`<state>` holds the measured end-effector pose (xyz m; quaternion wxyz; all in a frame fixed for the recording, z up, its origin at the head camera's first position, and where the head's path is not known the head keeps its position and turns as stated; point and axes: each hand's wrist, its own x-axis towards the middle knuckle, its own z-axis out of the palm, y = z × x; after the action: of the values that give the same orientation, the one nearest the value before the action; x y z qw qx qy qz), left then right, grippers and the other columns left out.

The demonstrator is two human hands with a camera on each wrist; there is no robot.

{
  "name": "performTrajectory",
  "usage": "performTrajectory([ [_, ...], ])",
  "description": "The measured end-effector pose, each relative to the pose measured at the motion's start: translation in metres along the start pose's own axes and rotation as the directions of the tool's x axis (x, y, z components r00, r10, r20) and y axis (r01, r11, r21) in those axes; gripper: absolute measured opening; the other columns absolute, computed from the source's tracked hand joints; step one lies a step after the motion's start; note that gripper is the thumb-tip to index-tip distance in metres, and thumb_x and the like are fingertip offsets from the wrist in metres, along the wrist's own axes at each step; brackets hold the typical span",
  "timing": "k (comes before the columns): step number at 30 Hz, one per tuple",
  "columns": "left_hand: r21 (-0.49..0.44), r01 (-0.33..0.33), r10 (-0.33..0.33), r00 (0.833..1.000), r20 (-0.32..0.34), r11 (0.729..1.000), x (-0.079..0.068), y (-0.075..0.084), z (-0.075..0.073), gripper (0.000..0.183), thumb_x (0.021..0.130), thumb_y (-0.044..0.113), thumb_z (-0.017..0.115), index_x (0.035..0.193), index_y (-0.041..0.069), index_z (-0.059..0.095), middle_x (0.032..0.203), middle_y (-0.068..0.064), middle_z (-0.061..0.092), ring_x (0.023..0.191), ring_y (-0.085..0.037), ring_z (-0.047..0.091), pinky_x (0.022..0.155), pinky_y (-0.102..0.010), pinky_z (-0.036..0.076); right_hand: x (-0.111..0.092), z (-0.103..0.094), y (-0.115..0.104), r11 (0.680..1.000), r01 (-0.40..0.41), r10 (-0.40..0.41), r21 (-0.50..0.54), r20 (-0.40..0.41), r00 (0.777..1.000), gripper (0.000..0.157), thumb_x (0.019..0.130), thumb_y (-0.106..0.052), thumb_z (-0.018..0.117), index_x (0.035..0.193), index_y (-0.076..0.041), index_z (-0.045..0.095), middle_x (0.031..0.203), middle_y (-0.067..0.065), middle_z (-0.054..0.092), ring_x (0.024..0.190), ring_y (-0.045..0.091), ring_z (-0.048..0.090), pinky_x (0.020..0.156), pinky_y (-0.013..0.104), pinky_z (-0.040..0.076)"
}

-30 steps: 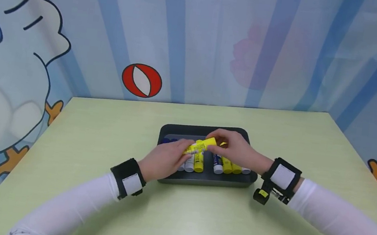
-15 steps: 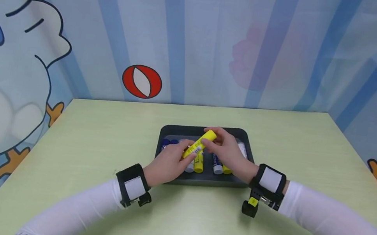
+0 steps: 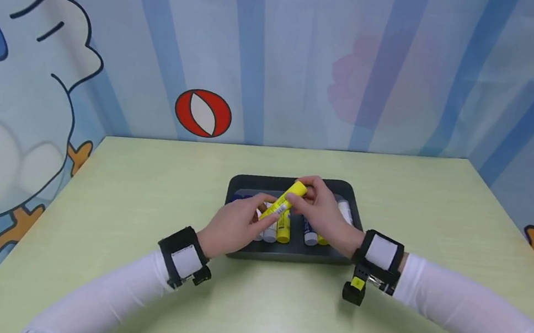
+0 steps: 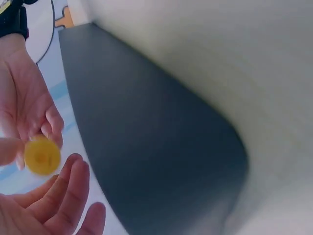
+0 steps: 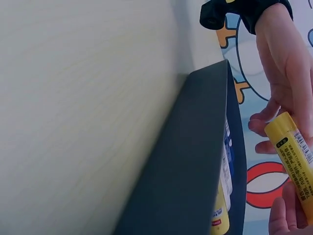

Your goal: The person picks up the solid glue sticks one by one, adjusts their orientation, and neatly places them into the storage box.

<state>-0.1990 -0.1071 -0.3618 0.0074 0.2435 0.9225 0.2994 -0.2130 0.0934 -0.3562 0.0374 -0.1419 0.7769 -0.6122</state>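
Both hands hold one yellow glue stick slantwise above a dark grey tray. My left hand has its thumb and fingers about the lower end. Around the upper part, my right hand pinches with thumb and fingers. In the left wrist view the round end of the glue stick faces the camera, close to the left fingers. Printed text and a barcode show on the glue stick in the right wrist view. The hands partly cover the tray's contents.
Inside the tray lie several more glue sticks, among them a yellow one, a dark blue one with a white end and a white one. The pale green table meets a patterned cloth wall behind.
The glue stick has turned from nearly level to a steeper slant, its right end raised. My right hand and wrist have shifted left, uncovering a white stick at the tray's right.
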Motion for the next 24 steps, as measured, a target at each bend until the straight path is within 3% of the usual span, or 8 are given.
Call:
performTrajectory([
  [5,0.108,-0.003,0.01,0.998,-0.065,0.994,-0.001,-0.013,-0.009,0.044,0.097,0.036,0.06,0.129,0.006,0.055,0.1,-0.004,0.064,0.079,-0.016,0.055,0.063,-0.029,0.051,0.006,-0.007,0.001,0.998,0.01,-0.009,-0.07,0.006,1.0,0.04,0.1,-0.007,0.054,0.134,0.008,0.037,0.116,0.026,0.058,0.098,0.035,0.06,0.086,0.047,0.051],
  [9,0.209,0.059,-0.038,0.994,-0.104,0.976,0.001,-0.031,-0.016,0.049,0.097,0.036,0.06,0.132,0.004,0.053,0.115,-0.011,0.061,0.099,-0.023,0.055,0.08,-0.039,0.054,0.012,-0.016,0.001,0.988,-0.032,0.034,-0.152,0.012,0.999,0.043,0.1,-0.013,0.055,0.137,0.002,0.039,0.116,0.023,0.058,0.099,0.034,0.059,0.087,0.047,0.05],
  [13,0.285,0.138,-0.105,0.986,-0.127,0.949,0.003,-0.048,-0.023,0.054,0.096,0.036,0.06,0.134,0.0,0.049,0.12,-0.017,0.058,0.104,-0.028,0.055,0.081,-0.043,0.054,0.018,-0.024,-0.002,0.965,-0.051,0.06,-0.257,0.027,0.998,0.046,0.1,-0.02,0.055,0.14,-0.002,0.04,0.113,0.02,0.058,0.101,0.036,0.058,0.086,0.042,0.05],
  [16,0.284,0.191,-0.161,0.979,-0.123,0.94,0.004,-0.057,-0.026,0.056,0.096,0.034,0.06,0.134,-0.005,0.047,0.115,-0.019,0.059,0.1,-0.028,0.059,0.079,-0.042,0.054,0.021,-0.027,-0.005,0.94,-0.022,0.039,-0.34,0.044,0.998,0.046,0.1,-0.022,0.056,0.138,-0.001,0.041,0.105,0.017,0.059,0.093,0.034,0.058,0.078,0.036,0.051],
  [19,0.235,0.243,-0.23,0.97,-0.08,0.941,0.005,-0.06,-0.028,0.059,0.097,0.031,0.06,0.136,-0.009,0.043,0.106,-0.019,0.064,0.091,-0.027,0.064,0.076,-0.041,0.055,0.025,-0.03,-0.005,0.914,0.006,0.03,-0.405,0.082,0.996,0.045,0.099,-0.022,0.057,0.135,0.0,0.04,0.094,0.014,0.06,0.083,0.03,0.058,0.067,0.033,0.048],
  [24,0.171,0.269,-0.273,0.962,-0.001,0.948,0.007,-0.064,-0.025,0.055,0.099,0.023,0.057,0.136,-0.014,0.042,0.093,-0.019,0.068,0.079,-0.024,0.065,0.069,-0.038,0.054,0.033,-0.032,0.0,0.857,-0.018,0.102,-0.516,0.136,0.985,0.043,0.098,-0.022,0.06,0.129,-0.003,0.038,0.086,0.012,0.057,0.072,0.025,0.055,0.061,0.032,0.044],
])
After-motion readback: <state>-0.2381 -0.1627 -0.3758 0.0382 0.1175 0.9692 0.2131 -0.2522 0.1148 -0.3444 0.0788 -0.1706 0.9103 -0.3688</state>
